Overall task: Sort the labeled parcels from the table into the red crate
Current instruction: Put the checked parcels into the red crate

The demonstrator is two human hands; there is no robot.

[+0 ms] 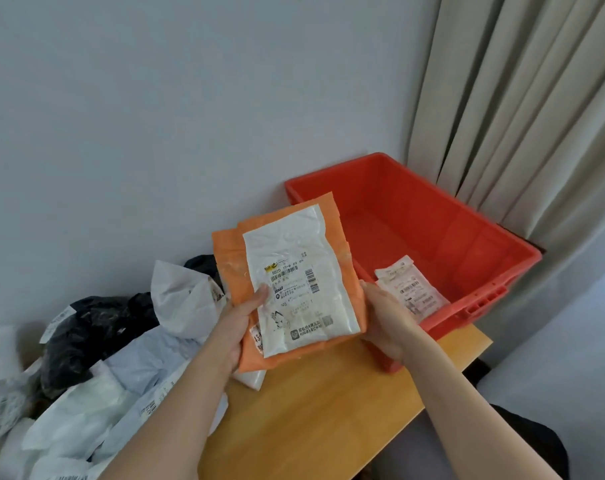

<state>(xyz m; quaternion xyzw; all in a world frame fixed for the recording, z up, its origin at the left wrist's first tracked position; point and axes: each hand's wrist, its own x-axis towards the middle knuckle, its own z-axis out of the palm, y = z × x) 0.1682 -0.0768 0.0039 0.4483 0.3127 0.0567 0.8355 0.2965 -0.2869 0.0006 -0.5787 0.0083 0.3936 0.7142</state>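
Gripping an orange parcel (342,247) by both lower edges: left hand (240,318) curling round the lower left edge with the thumb pressing flat on the face, right hand (386,318) closing on the lower right edge, fingers tucked behind and out of sight. Holding it raised and tilted, above the near left corner of the red crate (467,237) and the wooden table (311,410). Showing a thin, flat, roughly rectangular mailer of matte orange plastic, slightly creased, with a glossy white shipping label (299,282) covering most of its face and wrinkling at the top; carrying barcodes, small black print and a yellow mark. Peeking out below the left hand, part of another white pouch; whether held or lying on the table, impossible to tell. Lying inside the crate against its near wall, one small pale parcel (410,289) with pinkish print and a barcode, partly hidden behind the right hand. Sitting at the table's far right end, the crate: rigid moulded plastic, smooth sloping walls, thick rim, slotted near side. Heaping up on the left of the table, a pile of soft crumpled bags (96,358), white, pale grey and shiny black, several bearing printed labels. Hanging behind the crate, beige pleated curtain (519,98) beside a plain pale wall (190,116).
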